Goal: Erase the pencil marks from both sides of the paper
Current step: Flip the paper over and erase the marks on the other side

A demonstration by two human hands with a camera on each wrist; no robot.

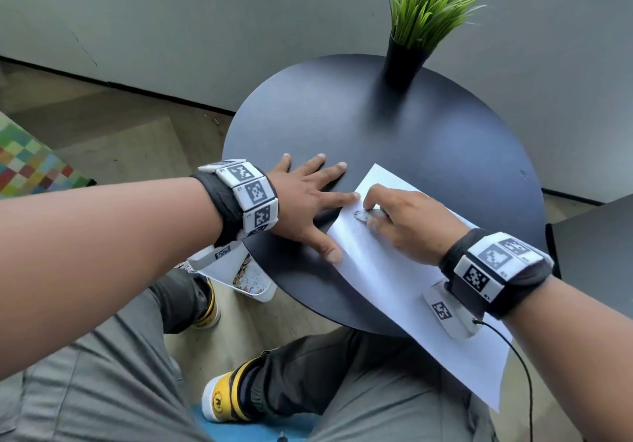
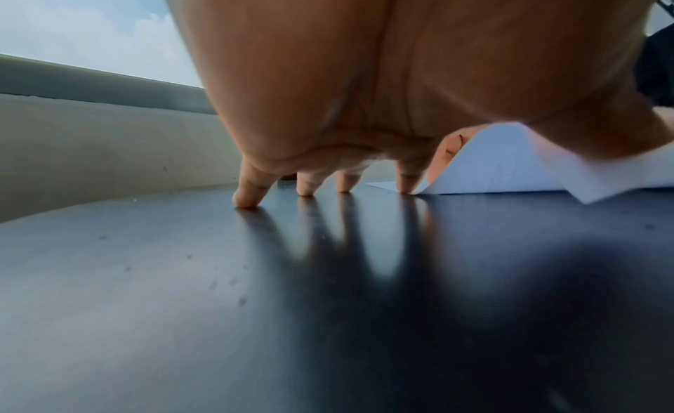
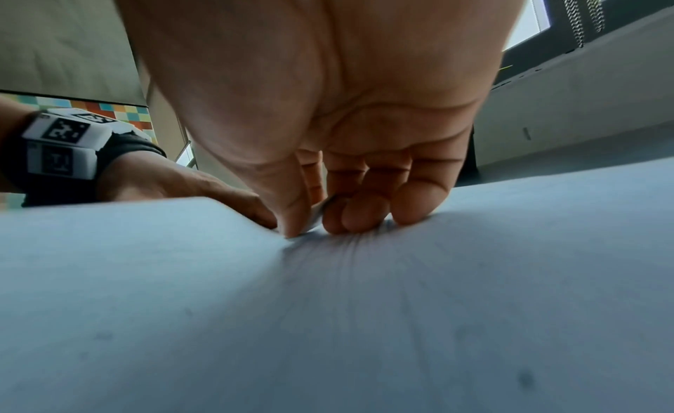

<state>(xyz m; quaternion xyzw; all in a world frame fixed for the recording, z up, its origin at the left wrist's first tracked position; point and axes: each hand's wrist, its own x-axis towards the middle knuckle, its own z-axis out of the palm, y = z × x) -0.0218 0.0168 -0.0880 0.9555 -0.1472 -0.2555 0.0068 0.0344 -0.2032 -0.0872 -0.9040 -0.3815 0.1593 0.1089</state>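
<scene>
A white sheet of paper point(image 1: 394, 270) lies on the round dark table point(image 1: 394, 126), its near corner hanging over the front edge. My right hand point(image 1: 400, 222) pinches a small grey-white eraser point(image 1: 363, 216) and presses it onto the paper near its far left edge; the eraser point(image 3: 318, 214) barely shows between thumb and fingers. My left hand point(image 1: 308, 198) lies flat with spread straight fingers. Its index fingertip and thumb press the paper's left edge, the other fingers rest on the table. The paper point(image 2: 503, 165) bulges up beside the left hand point(image 2: 328, 182). Faint pencil strokes show near the eraser.
A black pot with green grass-like plant point(image 1: 404, 61) stands at the table's far side. A white bin point(image 1: 250, 277) sits on the floor under the table's left edge. A second dark surface point(image 1: 603, 236) is at the right. My knees and shoes are below.
</scene>
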